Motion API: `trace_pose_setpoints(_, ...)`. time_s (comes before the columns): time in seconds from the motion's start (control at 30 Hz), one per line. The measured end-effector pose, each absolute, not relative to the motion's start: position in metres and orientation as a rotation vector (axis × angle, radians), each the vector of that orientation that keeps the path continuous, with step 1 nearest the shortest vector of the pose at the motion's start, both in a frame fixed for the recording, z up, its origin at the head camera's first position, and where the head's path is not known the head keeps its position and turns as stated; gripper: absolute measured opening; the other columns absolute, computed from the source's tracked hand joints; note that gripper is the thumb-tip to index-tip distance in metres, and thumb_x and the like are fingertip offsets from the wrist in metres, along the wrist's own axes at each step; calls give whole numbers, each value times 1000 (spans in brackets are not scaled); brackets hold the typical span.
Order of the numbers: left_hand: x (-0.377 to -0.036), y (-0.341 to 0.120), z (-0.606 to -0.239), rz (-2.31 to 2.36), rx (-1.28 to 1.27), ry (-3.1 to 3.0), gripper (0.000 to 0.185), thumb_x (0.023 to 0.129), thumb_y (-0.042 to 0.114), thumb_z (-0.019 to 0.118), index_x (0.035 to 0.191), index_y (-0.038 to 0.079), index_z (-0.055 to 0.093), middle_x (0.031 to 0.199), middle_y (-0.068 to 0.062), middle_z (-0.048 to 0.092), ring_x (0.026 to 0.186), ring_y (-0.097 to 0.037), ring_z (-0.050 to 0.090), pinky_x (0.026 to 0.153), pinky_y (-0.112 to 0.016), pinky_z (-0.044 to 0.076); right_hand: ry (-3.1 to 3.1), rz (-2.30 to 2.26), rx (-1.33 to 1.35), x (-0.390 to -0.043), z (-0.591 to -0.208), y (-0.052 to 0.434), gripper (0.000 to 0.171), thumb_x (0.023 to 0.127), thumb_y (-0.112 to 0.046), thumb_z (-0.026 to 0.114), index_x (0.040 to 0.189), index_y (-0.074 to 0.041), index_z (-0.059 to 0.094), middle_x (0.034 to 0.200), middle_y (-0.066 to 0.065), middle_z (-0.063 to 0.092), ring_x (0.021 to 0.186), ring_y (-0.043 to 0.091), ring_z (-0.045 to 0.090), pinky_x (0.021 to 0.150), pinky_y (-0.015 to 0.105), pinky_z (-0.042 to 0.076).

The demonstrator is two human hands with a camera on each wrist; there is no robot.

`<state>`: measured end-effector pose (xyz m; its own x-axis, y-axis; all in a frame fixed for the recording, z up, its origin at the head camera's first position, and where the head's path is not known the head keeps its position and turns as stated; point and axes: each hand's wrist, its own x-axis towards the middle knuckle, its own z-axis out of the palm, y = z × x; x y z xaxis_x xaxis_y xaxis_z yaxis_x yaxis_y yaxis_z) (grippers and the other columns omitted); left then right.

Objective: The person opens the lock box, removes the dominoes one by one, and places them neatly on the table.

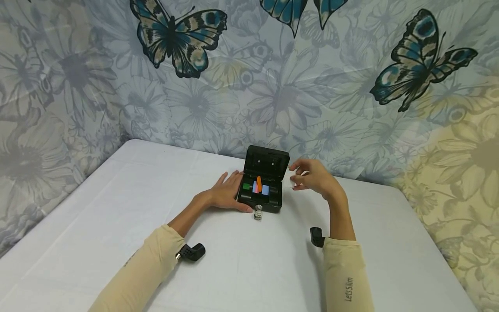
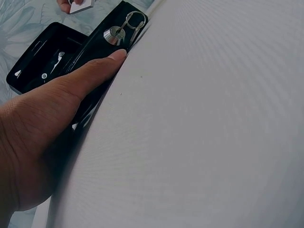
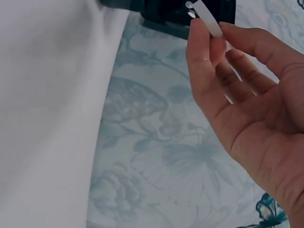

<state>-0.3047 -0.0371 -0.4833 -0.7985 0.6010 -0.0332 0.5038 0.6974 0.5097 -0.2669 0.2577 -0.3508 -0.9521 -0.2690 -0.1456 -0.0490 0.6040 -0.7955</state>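
While the black case (image 1: 262, 190) sits open near the middle of the white table (image 1: 117, 208), its lid is raised toward the far wall and its long axis runs left to right. It is steadied by the left hand (image 1: 226, 195), laid flat against its left side with fingers straight and the thumb along the front edge. A small white card (image 3: 206, 18) is pinched by the right hand (image 1: 313, 177) just right of the lid (its long axis slants up-left in the right wrist view). Keys (image 2: 124, 27) hang from the front lock.
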Motion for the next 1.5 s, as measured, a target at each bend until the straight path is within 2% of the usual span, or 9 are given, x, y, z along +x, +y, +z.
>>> trace_pose_setpoints(0.23, -304, -37, -480, 726, 903, 2709, 128, 77, 76, 72, 168, 10, 10, 177, -12, 12, 166, -33, 3, 133, -59, -6, 2598, -1214, -190, -265, -351, 271, 35, 96, 0, 65, 129, 11, 57, 111, 17, 57, 86, 20, 73, 88, 42, 65)
trace_pose_setpoints(0.63, -307, -37, -484, 716, 866, 2712, 127, 79, 72, 74, 169, 13, 7, 178, -9, 9, 167, -30, 0, 133, -57, -6, 2494, -999, -79, -272, -368, 279, 35, 91, 3, 69, 125, 10, 62, 95, 7, 64, 85, 17, 69, 84, 38, 66)
trace_pose_setpoints(0.97, -308, -37, -484, 727, 885, 2702, 128, 78, 71, 74, 169, 10, 9, 177, -12, 11, 167, -32, 2, 133, -58, -7, 2538, -777, -15, -274, -381, 277, 25, 90, 7, 68, 115, 10, 67, 87, 9, 62, 76, 18, 66, 77, 33, 64)
trace_pose_setpoints(1.2, -307, -37, -483, 724, 884, 2701, 128, 78, 71, 74, 169, 10, 8, 178, -11, 10, 167, -32, 1, 133, -58, -6, 2588, -672, 22, -273, -382, 277, 19, 90, 3, 70, 109, 7, 68, 86, 9, 65, 79, 20, 64, 77, 34, 63)
trace_pose_setpoints(1.37, -307, -37, -483, 725, 880, 2700, 128, 78, 71, 74, 169, 10, 8, 178, -11, 10, 167, -31, 1, 133, -58, -7, 2624, -557, 14, -272, -380, 274, 21, 91, -13, 78, 105, 1, 70, 82, 8, 68, 77, 20, 64, 72, 30, 59)
trace_pose_setpoints(1.5, -309, -37, -484, 713, 878, 2709, 128, 78, 72, 74, 169, 11, 8, 178, -10, 9, 167, -31, 0, 133, -57, -7, 2633, -508, 26, -272, -379, 270, 21, 89, -16, 80, 102, -1, 70, 81, 8, 68, 75, 20, 63, 69, 30, 55)
